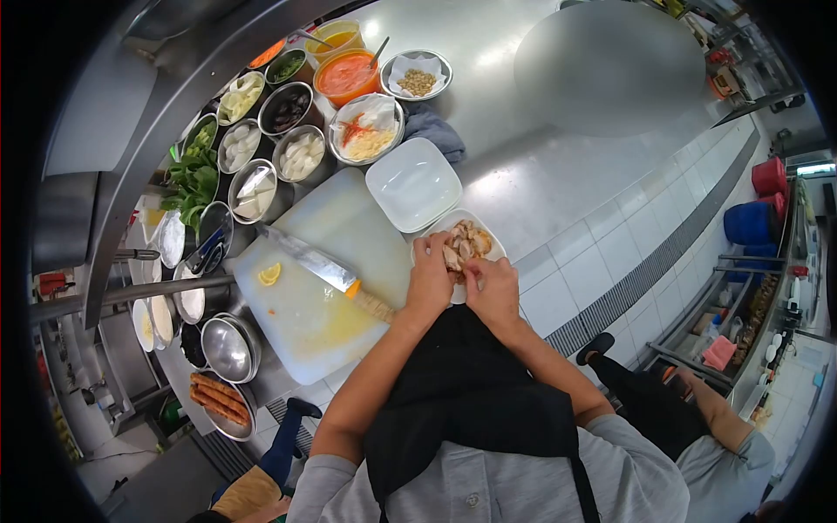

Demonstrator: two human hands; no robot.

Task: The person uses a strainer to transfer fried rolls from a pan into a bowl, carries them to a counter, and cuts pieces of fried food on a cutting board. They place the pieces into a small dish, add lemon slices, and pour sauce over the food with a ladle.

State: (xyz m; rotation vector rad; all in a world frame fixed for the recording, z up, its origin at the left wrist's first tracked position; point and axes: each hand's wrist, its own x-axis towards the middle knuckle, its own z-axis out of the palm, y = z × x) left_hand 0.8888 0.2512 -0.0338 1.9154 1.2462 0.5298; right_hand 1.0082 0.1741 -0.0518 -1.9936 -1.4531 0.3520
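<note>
My left hand (pixel 429 279) and my right hand (pixel 493 292) are close together over a white plate (pixel 488 231) at the near edge of the steel counter. Both sets of fingers pinch pale sliced chicken pieces (pixel 464 244) piled on that plate. A large knife (pixel 318 261) with an orange collar and a wooden handle lies flat on the white cutting board (pixel 305 322) just left of my left wrist, and neither hand holds it. A lemon slice (pixel 270 274) rests on the board beside the blade.
An empty square white plate (pixel 413 183) sits behind the chicken plate. Several steel bowls of ingredients, leafy greens (pixel 193 174), an orange sauce tub (pixel 347 74) and a bowl of nuts (pixel 417 80) line the back. A tray of fried rolls (pixel 218 399) lies left. Another person (pixel 697 436) crouches at right.
</note>
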